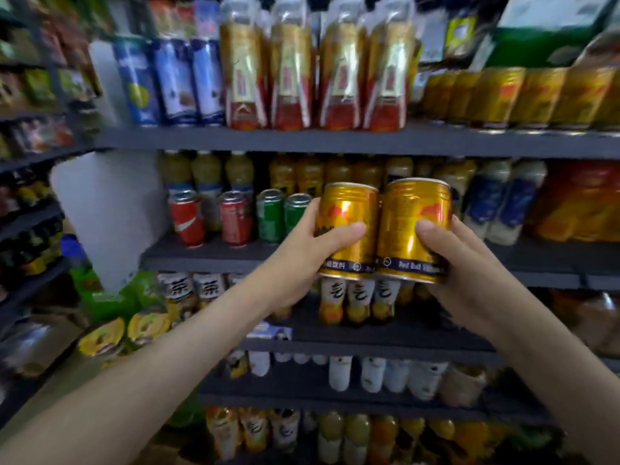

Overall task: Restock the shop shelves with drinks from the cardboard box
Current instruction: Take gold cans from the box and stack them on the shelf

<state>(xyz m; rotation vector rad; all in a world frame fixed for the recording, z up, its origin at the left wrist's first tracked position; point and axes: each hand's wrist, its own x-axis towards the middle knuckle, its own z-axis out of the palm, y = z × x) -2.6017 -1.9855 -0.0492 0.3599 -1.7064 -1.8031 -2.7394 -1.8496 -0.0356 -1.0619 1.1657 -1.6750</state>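
My left hand (302, 256) grips a gold can (349, 229), thumb across its front. My right hand (459, 266) grips a second gold can (414, 229) the same way. Both cans stand upright and touch side by side in the air in front of the middle shelf (214, 253). A row of matching gold cans (523, 95) stands on the upper shelf (335, 140) at the right. The cardboard box is not in view.
Red and green soda cans (235, 218) stand on the middle shelf at the left, bottles behind them. Tall red-and-gold bottles (315, 72) and blue cartons (174, 78) fill the upper shelf. Lower shelves hold tea bottles (355, 300). Another rack (30, 196) runs along the left.
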